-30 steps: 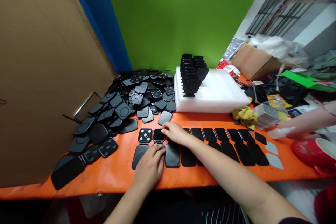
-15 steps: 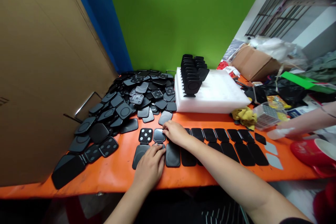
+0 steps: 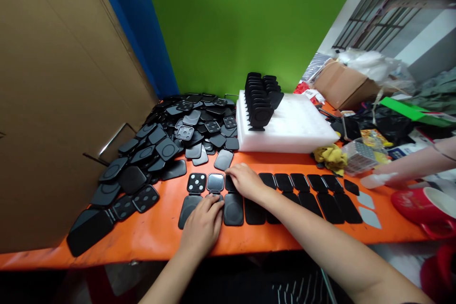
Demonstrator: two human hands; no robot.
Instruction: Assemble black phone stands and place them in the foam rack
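- Near the front edge of the orange table (image 3: 149,242), left of its middle, the left hand (image 3: 203,221) lies palm down with fingers stretched flat; it grips nothing and covers part of the front row of plates.
- Just behind it, the right hand (image 3: 245,181) rests palm down with fingers bent onto the back row; I cannot tell whether it pinches anything.
- A glossy square plate (image 3: 215,182) sits just beyond the left fingertips and just beside the right fingertips.
- A dotted plate (image 3: 196,183) lies next to it on the left, and a rounded plate (image 3: 187,209) lies in front of that.
- A double row of black plates (image 3: 320,194) runs from under the right hand toward the table's right edge, parallel to the front edge.
- A heap of black plates (image 3: 171,137) fills the back left corner and spills toward the front left.
- A white foam block (image 3: 292,128) sits at the back middle and carries upright black plates (image 3: 260,99).
- A yellow cloth (image 3: 331,156) and a clear box (image 3: 359,154) lie beside the block's right end.
- Another person's arm (image 3: 409,166) reaches in at the right edge, above a red cup (image 3: 427,204).
- A cardboard sheet (image 3: 53,104) stands along the left edge.
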